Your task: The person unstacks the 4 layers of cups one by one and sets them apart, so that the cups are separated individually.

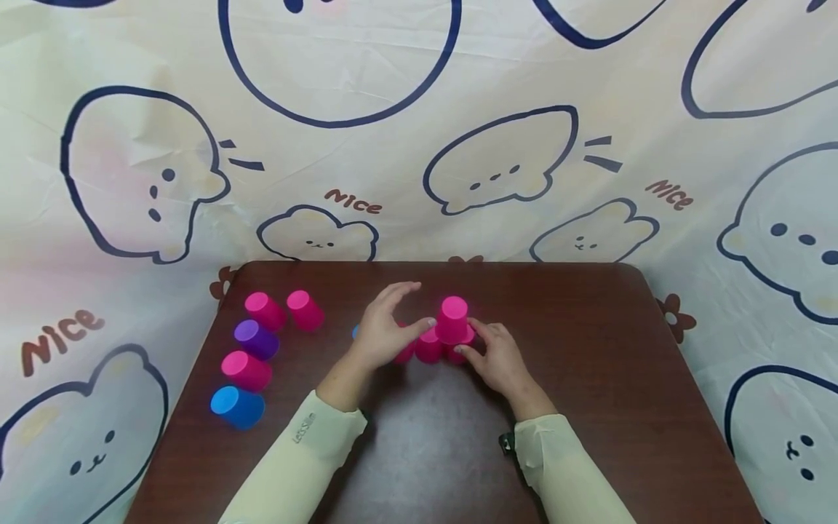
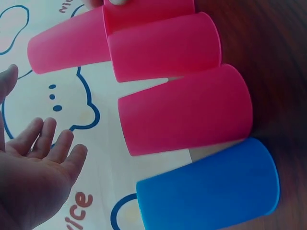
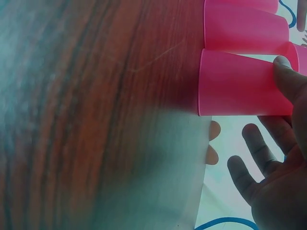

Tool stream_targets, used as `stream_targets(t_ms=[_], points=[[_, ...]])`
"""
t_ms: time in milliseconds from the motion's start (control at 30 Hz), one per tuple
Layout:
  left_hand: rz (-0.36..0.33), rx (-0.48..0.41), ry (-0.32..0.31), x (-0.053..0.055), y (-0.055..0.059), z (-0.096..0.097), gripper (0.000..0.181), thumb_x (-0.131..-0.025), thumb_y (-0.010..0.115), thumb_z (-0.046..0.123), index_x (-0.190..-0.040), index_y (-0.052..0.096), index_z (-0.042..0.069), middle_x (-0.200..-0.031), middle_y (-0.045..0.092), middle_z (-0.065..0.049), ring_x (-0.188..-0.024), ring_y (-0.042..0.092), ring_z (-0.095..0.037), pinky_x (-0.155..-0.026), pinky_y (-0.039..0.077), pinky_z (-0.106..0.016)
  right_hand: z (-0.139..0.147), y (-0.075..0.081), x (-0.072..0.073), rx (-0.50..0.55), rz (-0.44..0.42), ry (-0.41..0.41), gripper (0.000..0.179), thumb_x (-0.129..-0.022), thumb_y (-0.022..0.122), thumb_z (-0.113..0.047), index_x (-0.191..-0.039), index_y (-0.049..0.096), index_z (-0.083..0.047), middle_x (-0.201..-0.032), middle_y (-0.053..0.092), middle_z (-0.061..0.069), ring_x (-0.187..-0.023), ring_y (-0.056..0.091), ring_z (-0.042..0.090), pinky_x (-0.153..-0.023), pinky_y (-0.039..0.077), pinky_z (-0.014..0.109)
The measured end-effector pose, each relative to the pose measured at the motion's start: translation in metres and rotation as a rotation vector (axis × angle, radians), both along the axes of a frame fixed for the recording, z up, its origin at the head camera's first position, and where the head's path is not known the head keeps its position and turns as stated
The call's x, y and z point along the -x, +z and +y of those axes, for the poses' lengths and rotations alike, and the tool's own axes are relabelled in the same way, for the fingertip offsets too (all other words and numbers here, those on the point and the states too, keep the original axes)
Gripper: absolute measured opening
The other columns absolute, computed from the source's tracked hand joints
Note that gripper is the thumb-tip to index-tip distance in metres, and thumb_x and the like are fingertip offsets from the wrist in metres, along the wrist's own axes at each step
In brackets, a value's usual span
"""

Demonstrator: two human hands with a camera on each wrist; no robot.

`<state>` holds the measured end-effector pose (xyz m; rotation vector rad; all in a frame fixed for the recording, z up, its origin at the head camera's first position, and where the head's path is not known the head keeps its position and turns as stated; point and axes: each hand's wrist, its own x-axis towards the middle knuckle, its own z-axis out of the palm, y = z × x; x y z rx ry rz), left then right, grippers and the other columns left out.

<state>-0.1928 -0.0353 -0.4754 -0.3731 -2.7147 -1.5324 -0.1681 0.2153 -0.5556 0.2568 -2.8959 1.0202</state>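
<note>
Near the middle back of the table several upside-down cups stand in a row: a blue cup at the left end, then pink ones. One pink cup sits on top, straddling the two rightmost pink cups. My right hand pinches the right-end pink cup of the row, thumb on its near side and index finger behind. The other right fingers are spread beside it. My left hand is held above the left part of the row, fingers extended and apart, gripping nothing; it hides much of the blue cup in the head view.
On the table's left side are more upside-down cups: two pink cups at the back, then a purple cup, a pink cup and a blue cup. A patterned cloth hangs behind the brown table.
</note>
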Motion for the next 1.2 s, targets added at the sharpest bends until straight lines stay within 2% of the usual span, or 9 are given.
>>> stream_targets(t_ms=[200, 433, 733, 933, 1067, 1200], points=[[-0.003, -0.008, -0.024, 0.000, 0.004, 0.008, 0.071, -0.082, 0.088, 0.039, -0.145, 0.058, 0.028, -0.148, 0.053, 0.005, -0.137, 0.050, -0.024, -0.100, 0.054, -0.057, 0.000, 0.001, 0.000, -0.003, 0.003, 0.002, 0.068, -0.089, 0.082, -0.038, -0.149, 0.056, -0.017, -0.131, 0.070, 0.006, -0.119, 0.057, 0.025, -0.099, 0.055, 0.051], [0.009, 0.007, -0.027, 0.000, 0.004, 0.011, 0.071, -0.081, 0.089, 0.036, -0.144, 0.059, 0.029, -0.147, 0.053, 0.005, -0.136, 0.050, -0.024, -0.099, 0.055, -0.056, 0.000, 0.000, 0.001, -0.011, 0.035, 0.009, 0.067, -0.089, 0.083, -0.037, -0.147, 0.058, -0.016, -0.129, 0.071, 0.007, -0.116, 0.058, 0.025, -0.098, 0.056, 0.050], [-0.004, 0.016, -0.042, 0.000, 0.003, 0.018, 0.074, -0.078, 0.092, 0.032, -0.143, 0.059, 0.029, -0.145, 0.054, 0.005, -0.135, 0.051, -0.023, -0.092, 0.060, -0.048, 0.001, -0.002, 0.001, -0.014, 0.058, 0.018, 0.066, -0.089, 0.083, -0.036, -0.146, 0.059, -0.013, -0.128, 0.071, 0.008, -0.115, 0.059, 0.025, -0.097, 0.056, 0.049], [-0.037, 0.040, -0.044, -0.001, 0.003, 0.024, 0.077, -0.077, 0.093, 0.032, -0.145, 0.058, 0.029, -0.146, 0.053, 0.005, -0.135, 0.051, -0.023, -0.088, 0.062, -0.045, 0.000, -0.002, 0.001, -0.016, 0.036, 0.018, 0.066, -0.090, 0.083, -0.037, -0.147, 0.058, -0.015, -0.130, 0.071, 0.007, -0.116, 0.058, 0.025, -0.098, 0.056, 0.048], [-0.043, 0.051, -0.048, -0.001, 0.002, 0.028, 0.080, -0.076, 0.094, 0.031, -0.146, 0.057, 0.027, -0.146, 0.053, 0.004, -0.134, 0.051, -0.023, -0.087, 0.062, -0.042, 0.000, -0.001, 0.001, -0.021, 0.024, 0.014, 0.067, -0.090, 0.082, -0.037, -0.148, 0.057, -0.015, -0.131, 0.070, 0.007, -0.117, 0.058, 0.024, -0.098, 0.056, 0.048], [-0.042, 0.058, -0.049, -0.001, 0.001, 0.031, 0.080, -0.075, 0.094, 0.031, -0.146, 0.057, 0.030, -0.146, 0.052, 0.006, -0.134, 0.051, -0.021, -0.087, 0.062, -0.040, 0.001, 0.000, 0.001, -0.024, 0.018, 0.009, 0.067, -0.090, 0.082, -0.037, -0.149, 0.057, -0.016, -0.131, 0.070, 0.006, -0.116, 0.057, 0.024, -0.098, 0.056, 0.047]])
